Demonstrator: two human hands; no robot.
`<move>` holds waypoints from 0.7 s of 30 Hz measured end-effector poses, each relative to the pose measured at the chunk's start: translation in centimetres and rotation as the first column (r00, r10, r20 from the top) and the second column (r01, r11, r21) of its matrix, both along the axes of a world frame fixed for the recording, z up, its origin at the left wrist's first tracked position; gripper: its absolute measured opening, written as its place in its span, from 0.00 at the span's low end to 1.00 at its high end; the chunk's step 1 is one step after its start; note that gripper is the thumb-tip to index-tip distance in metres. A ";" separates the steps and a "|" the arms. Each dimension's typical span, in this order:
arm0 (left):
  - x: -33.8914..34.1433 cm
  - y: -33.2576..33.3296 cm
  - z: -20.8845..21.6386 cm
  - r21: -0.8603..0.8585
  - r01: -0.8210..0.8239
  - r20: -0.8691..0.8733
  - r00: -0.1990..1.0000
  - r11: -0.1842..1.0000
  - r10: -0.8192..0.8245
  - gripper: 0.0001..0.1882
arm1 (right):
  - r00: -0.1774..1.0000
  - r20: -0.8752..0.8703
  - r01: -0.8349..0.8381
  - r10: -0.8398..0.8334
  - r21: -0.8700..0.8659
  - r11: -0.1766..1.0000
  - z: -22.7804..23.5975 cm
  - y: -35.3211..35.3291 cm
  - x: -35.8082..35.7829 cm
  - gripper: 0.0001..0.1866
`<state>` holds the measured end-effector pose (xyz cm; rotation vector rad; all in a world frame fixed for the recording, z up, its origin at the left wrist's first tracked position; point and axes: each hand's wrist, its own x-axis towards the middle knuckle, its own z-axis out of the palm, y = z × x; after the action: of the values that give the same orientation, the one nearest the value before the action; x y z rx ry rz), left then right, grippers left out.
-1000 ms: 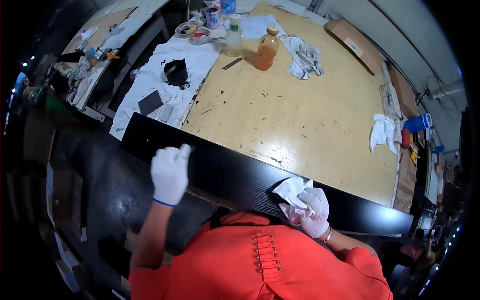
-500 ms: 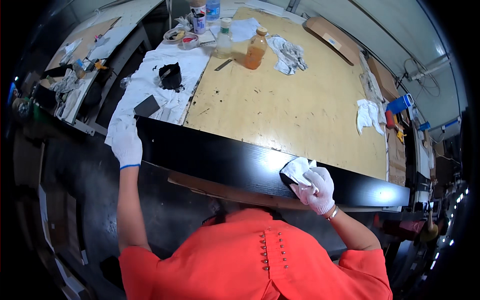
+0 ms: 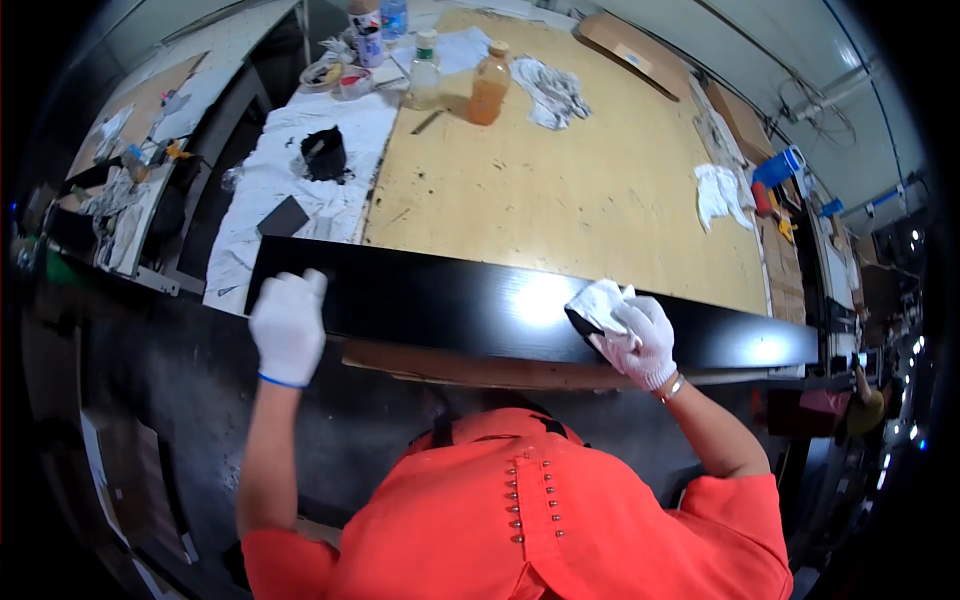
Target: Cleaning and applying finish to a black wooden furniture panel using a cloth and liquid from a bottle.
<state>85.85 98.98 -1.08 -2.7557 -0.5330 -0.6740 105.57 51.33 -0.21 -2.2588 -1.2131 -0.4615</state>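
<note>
And there it was, the long black board (image 3: 430, 300), stretched across the middle of the frame, glossy, stiff by the look of it, probably weighty and slick under my gloves! Right of centre, my right hand (image 3: 645, 338) had its fingers pinched round a bunched white cloth (image 3: 598, 304), surely soft and light, best held by its gathered folds. Left of centre, my left hand (image 3: 288, 328) overlapped the board's end, fingers partly curled; gripping or not, I couldn't tell. Its long edges seemed the safest hold.

Dark floor (image 3: 170, 365), pale wall (image 3: 855, 130), cluttered side table (image 3: 225, 48), small bright lights (image 3: 914, 341)
</note>
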 end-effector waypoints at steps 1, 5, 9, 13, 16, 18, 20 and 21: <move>0.9 0.9 -0.3 0.157 -0.036 0.100 0.995 0.987 0.021 0.13 | 1.000 0.026 -0.002 0.002 -0.002 1.000 0.2 0.3 0.1 0.23; 0.9 5.0 -2.4 -0.254 0.006 0.228 0.972 0.967 0.054 0.15 | 1.000 0.005 -0.005 0.005 -0.004 1.000 -0.1 0.8 0.3 0.23; 8.2 -18.7 0.1 -0.172 0.483 0.154 0.874 0.859 -0.461 0.06 | 0.995 0.097 -0.016 0.025 -0.092 0.996 1.2 1.0 0.2 0.23; 10.5 -19.3 0.8 -0.136 0.466 0.114 0.884 0.875 -0.453 0.08 | 0.999 -0.035 -0.007 0.005 -0.037 0.999 0.5 -0.5 0.1 0.24; 11.4 -17.4 -1.4 -0.095 0.347 0.136 0.933 0.933 -0.333 0.08 | 0.997 0.002 -0.083 0.083 0.020 0.996 -0.4 -0.5 0.4 0.12; 11.9 -19.5 -0.6 -0.069 0.189 0.166 0.970 0.979 -0.176 0.09 | 0.990 0.022 -0.140 0.139 0.054 0.989 -1.0 -1.1 0.4 0.10; 13.7 -27.6 -0.4 0.009 0.353 0.193 0.917 0.936 -0.348 0.08 | 0.969 0.025 -0.248 0.247 0.120 0.961 -1.3 -3.6 -0.4 0.10; 14.0 -30.6 -0.1 -0.031 0.415 0.132 0.904 0.909 -0.408 0.06 | 0.946 -0.001 -0.321 0.325 0.147 0.935 -0.9 -5.6 -1.2 0.10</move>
<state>99.90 68.35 -1.13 -2.9224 0.0203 -0.9373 104.37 45.70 -1.12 -1.8901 -1.4553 -0.3793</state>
